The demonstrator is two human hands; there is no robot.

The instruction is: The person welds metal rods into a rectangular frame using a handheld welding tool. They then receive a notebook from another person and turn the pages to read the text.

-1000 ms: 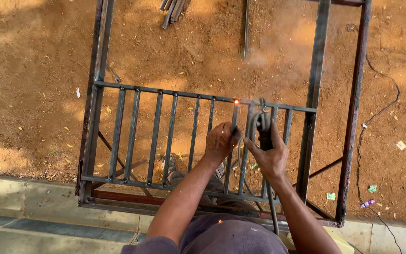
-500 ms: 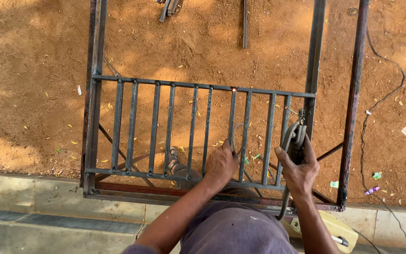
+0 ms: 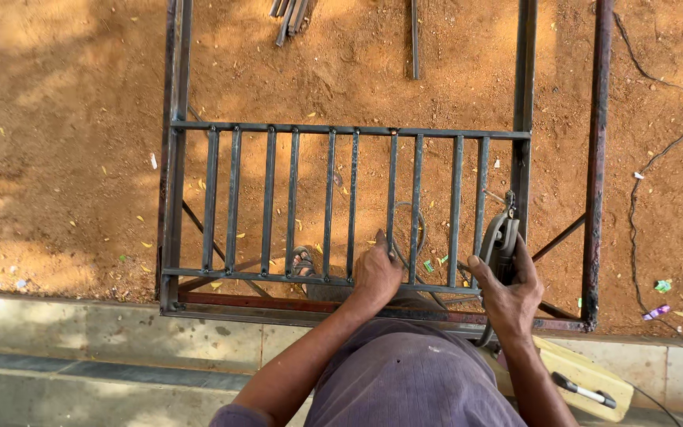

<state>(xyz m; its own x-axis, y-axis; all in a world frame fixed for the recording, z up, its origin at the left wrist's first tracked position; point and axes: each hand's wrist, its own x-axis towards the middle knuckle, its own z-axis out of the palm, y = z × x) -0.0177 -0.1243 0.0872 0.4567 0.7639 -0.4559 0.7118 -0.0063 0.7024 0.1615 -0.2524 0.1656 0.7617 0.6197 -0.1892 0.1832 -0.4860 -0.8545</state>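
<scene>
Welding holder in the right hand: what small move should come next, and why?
Probably bring the welding holder in the right hand down to the bottom of the nearest vertical bar, where it meets the lower rail. The holder sits beside that bar, off the joint, while the left hand already rests on the grille near the lower rail.

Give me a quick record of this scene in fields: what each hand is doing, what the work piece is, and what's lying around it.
Work piece: metal grille frame with upright bars, lying over red dirt
Left hand: resting on the grille's lower rail, by a bar
Right hand: shut around a dark welding holder, near the frame's right inner post
Cable: black cable trailing over the dirt at right
Loose stock: metal rods on the ground at the top
Foot: sandalled foot visible through the bars
Near edge: concrete kerb; yellow tool at lower right
</scene>
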